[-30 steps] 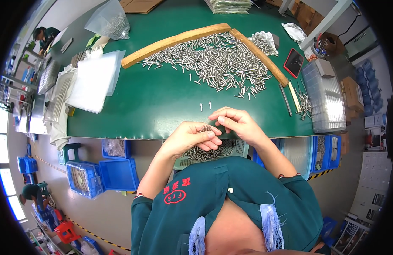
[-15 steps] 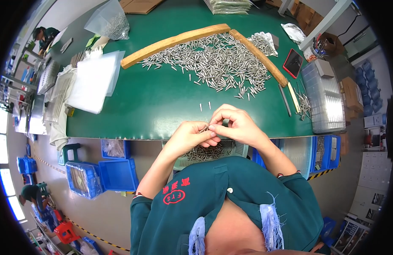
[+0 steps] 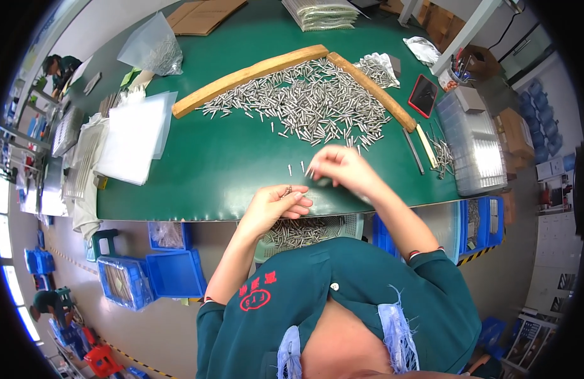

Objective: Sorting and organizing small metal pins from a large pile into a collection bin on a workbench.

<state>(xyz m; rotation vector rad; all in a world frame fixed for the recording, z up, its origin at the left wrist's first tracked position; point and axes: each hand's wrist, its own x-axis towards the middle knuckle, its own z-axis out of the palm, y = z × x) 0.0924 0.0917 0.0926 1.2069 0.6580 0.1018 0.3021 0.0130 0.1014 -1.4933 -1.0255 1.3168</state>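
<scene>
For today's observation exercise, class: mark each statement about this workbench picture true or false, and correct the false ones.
1. The left hand pinches a small ring-like part at the near edge of the green table. True.
2. The right hand rests inside the basket of pins. False: it is over the table, beside a few loose pins.
3. The pile of metal pins lies between two wooden bars. True.
4. The red-edged tablet lies at the table's left end. False: it lies on the right, beyond the wooden bar.
5. Blue bins stand on the floor. True.
</scene>
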